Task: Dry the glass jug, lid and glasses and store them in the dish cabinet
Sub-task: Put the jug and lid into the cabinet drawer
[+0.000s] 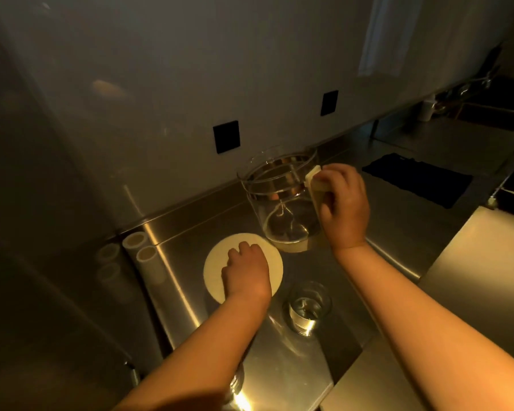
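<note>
Head view looks down on a brushed stainless-steel table (294, 378) under dim, warm light. The left hand (247, 272) lies on top of a flat, round, pale cream lid (214, 262) that rests on the table; its fingers are bent over the lid's far half, but whether they grip it or merely press on it cannot be told. The right hand (343, 209) is closed around the pale cream handle (315, 180) of a clear, round glass jug (279, 200), fingers wrapped over the handle's top at the jug's right side. The jug stands upright on the table, just beyond the lid and close to the back wall, with a metal band showing around its upper part.

Near the lid's right edge, toward the viewer, a short clear drinking glass (309, 305) stands upright on the table, apart from both hands. Part of another clear glass object (235, 381) shows below the left forearm, mostly hidden. Left of the lid, two pale cylindrical tubes (144, 256) lie side by side against the wall. A black cloth (419, 179) lies flat on the table well to the right of the jug. Two black square wall sockets (226, 137) sit on the wall above the jug.
</note>
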{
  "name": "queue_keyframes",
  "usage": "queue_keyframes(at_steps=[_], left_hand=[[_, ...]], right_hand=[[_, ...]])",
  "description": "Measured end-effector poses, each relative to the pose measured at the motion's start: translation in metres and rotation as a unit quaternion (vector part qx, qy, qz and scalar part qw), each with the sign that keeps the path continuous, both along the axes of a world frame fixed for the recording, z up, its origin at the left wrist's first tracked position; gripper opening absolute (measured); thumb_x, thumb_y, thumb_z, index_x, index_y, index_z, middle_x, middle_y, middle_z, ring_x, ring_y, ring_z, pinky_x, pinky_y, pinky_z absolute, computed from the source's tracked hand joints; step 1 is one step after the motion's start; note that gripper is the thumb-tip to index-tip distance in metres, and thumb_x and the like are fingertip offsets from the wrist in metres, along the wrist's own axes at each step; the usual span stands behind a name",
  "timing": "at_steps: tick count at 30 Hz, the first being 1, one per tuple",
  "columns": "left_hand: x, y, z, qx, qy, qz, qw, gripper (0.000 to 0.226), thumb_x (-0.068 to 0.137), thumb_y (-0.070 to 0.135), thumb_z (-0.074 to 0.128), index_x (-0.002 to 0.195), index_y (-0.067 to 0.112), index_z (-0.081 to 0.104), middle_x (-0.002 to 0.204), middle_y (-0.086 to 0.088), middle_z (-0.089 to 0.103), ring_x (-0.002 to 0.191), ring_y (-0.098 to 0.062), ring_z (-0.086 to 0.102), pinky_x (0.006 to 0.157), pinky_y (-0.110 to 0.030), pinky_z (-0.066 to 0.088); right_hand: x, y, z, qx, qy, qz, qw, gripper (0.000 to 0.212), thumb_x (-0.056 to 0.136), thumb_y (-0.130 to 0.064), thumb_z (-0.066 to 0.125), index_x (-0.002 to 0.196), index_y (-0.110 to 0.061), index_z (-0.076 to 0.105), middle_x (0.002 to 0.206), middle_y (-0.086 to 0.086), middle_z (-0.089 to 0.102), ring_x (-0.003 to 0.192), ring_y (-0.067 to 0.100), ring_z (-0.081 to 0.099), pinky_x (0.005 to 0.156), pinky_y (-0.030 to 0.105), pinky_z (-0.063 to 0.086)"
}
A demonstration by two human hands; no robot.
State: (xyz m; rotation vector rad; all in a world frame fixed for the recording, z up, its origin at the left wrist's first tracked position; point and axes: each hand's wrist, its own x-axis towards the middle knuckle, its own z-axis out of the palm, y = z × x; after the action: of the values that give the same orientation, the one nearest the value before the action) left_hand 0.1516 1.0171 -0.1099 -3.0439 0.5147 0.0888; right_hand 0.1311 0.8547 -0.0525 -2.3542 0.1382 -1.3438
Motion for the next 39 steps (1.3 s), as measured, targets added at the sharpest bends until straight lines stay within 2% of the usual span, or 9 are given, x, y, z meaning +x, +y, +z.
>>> queue_keyframes(at_steps=[8,11,15,19,23,27,31,39], left_hand=[[-0.043,0.024,0.042,0.021,-0.02,-0.115,0.993,0.067,0.077,0.015,0.071,0.133,0.011,0.033,0.134,-0.011,0.036,0.123,-0.03,0.036,0.088,-0.04,0.046],[-0.064,0.037,0.059,0.039,-0.019,-0.187,0.981,0.075,0.075,0.016,0.074,0.136,0.011,0.031,0.136,-0.011,0.034,0.125,-0.03,0.034,0.091,-0.042,0.044],[-0.102,0.054,0.079,0.042,-0.049,-0.256,0.965,0.07,0.078,0.014,0.07,0.136,0.008,0.031,0.135,-0.011,0.035,0.122,-0.031,0.036,0.089,-0.042,0.043],[-0.137,0.073,0.095,0.023,-0.071,-0.305,0.949,0.069,0.078,0.016,0.071,0.135,0.01,0.032,0.134,-0.01,0.036,0.121,-0.029,0.038,0.089,-0.04,0.044],[-0.168,0.095,0.113,0.007,-0.095,-0.329,0.94,0.072,0.075,0.019,0.075,0.133,0.013,0.034,0.133,-0.009,0.038,0.12,-0.028,0.039,0.088,-0.039,0.044],[-0.195,0.125,0.13,-0.013,-0.09,-0.344,0.934,0.07,0.075,0.021,0.074,0.133,0.014,0.034,0.134,-0.007,0.037,0.121,-0.026,0.038,0.088,-0.038,0.044],[-0.22,0.158,0.144,-0.023,-0.096,-0.354,0.93,0.063,0.08,0.018,0.07,0.132,0.016,0.036,0.135,-0.004,0.037,0.122,-0.025,0.036,0.088,-0.036,0.045],[-0.268,0.22,0.155,0.029,-0.056,-0.323,0.944,0.088,0.069,0.029,0.08,0.138,0.023,0.026,0.141,0.002,0.028,0.128,-0.02,0.029,0.094,-0.035,0.042]], right_hand=[[-0.083,0.011,0.037,-0.014,-0.02,-0.03,0.999,0.033,0.072,-0.004,0.058,0.105,-0.007,0.062,0.115,0.013,0.056,0.106,0.028,0.052,0.074,0.029,0.043],[-0.124,0.017,0.051,-0.023,-0.027,-0.045,0.998,0.033,0.072,0.0,0.059,0.105,-0.006,0.062,0.115,0.013,0.056,0.106,0.028,0.052,0.08,0.026,0.04],[-0.184,0.031,0.069,-0.012,-0.048,-0.069,0.996,0.038,0.067,0.003,0.052,0.103,-0.002,0.062,0.113,0.016,0.056,0.107,0.031,0.053,0.086,0.025,0.04],[-0.237,0.053,0.086,-0.04,-0.051,-0.105,0.992,0.039,0.068,0.013,0.057,0.105,0.001,0.062,0.112,0.021,0.057,0.107,0.035,0.053,0.088,0.021,0.041],[-0.281,0.077,0.098,-0.056,-0.063,-0.126,0.988,0.043,0.066,0.018,0.061,0.105,0.002,0.062,0.112,0.02,0.057,0.108,0.035,0.053,0.09,0.016,0.039],[-0.317,0.105,0.108,-0.045,-0.104,-0.132,0.985,0.04,0.066,0.012,0.052,0.103,0.002,0.062,0.111,0.019,0.057,0.107,0.031,0.053,0.09,0.014,0.041],[-0.345,0.136,0.112,-0.048,-0.118,-0.123,0.984,0.038,0.066,0.008,0.054,0.102,0.002,0.063,0.109,0.018,0.057,0.105,0.03,0.054,0.088,0.014,0.043],[-0.386,0.182,0.108,-0.035,-0.147,-0.057,0.987,0.033,0.069,0.004,0.051,0.1,0.002,0.063,0.106,0.017,0.058,0.103,0.03,0.055,0.087,0.031,0.05]])
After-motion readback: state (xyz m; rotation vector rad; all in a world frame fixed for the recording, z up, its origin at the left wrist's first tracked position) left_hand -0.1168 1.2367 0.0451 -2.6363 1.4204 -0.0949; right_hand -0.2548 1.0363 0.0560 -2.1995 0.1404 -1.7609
